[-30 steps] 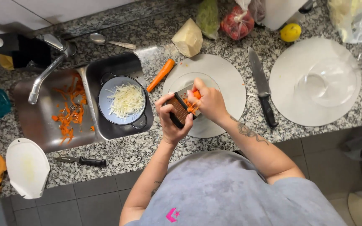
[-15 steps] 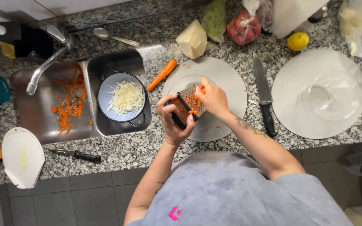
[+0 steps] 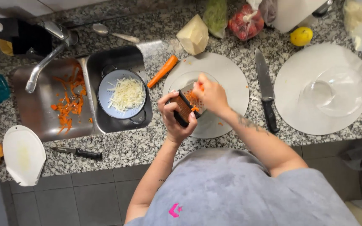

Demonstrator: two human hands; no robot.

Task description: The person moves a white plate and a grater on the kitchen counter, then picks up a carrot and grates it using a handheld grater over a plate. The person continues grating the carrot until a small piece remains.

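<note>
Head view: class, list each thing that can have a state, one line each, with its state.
Grater: gripped by left hand, tilted over a glass bowl.
Carrot piece: in right hand, pressed on the grater.
Whole carrot: peeled, lying on the counter.
Colander: in the sink, holding white shreds.
Large knife: lying flat, unheld.
Small knife: lying flat, unheld.
Clear bowl: upright, looks empty.

Left hand (image 3: 176,119) is gripping with fingers curled closed, thumb uppermost, forearm rising straight from the body. Right hand (image 3: 211,95) is pinching with fingertips bunched, wrist bent, tattooed forearm angling in from the right. Hands are positioned just beside each other.
</note>
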